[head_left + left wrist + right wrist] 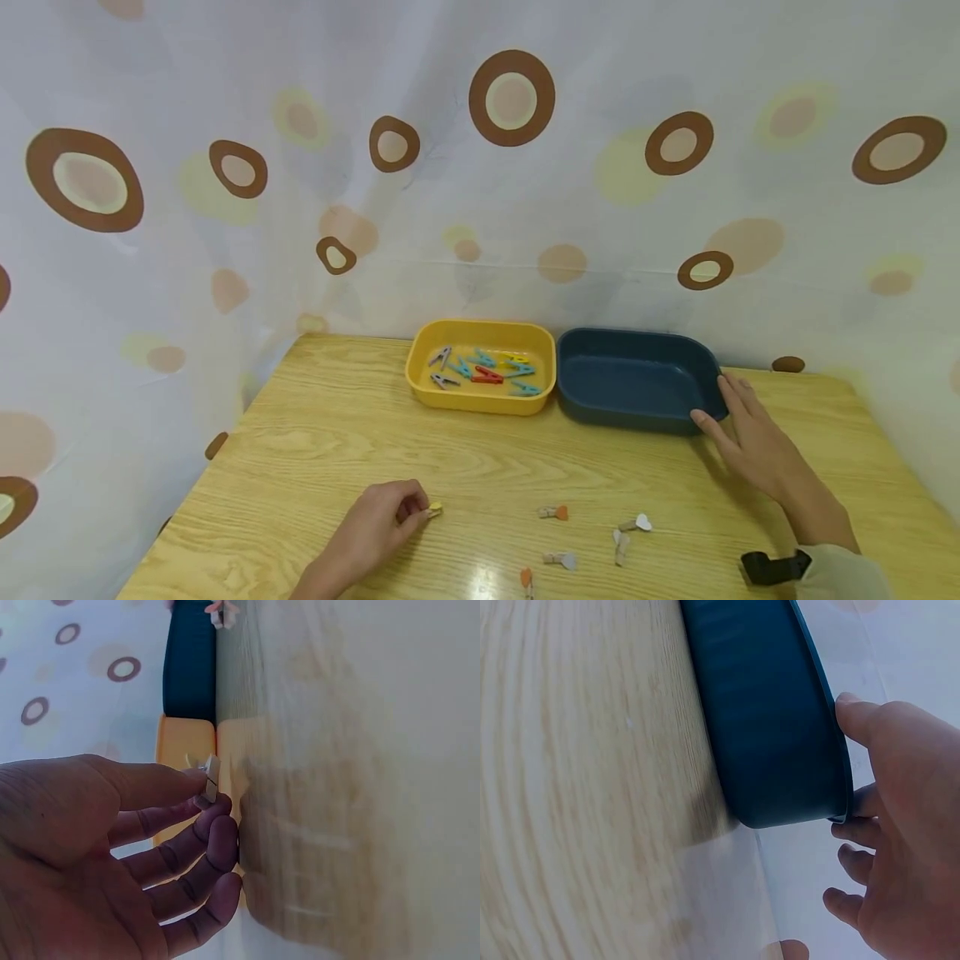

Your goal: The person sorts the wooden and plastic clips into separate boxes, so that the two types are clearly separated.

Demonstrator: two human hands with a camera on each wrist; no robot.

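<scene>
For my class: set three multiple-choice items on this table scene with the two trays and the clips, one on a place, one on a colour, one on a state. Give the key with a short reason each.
1. Where do the coloured clips lie together?
A. in the yellow tray
B. in the blue tray
C. on the curtain

2. What colour is the tray that the right hand touches?
A. yellow
B. dark blue
C. red

3. What is the left hand doing?
A. lying flat
B. pinching a small clip
C. lifting a tray

Key: 1 A, they sit inside it; 2 B, fingers rest on its end; 3 B, thumb and finger pinch it.
</scene>
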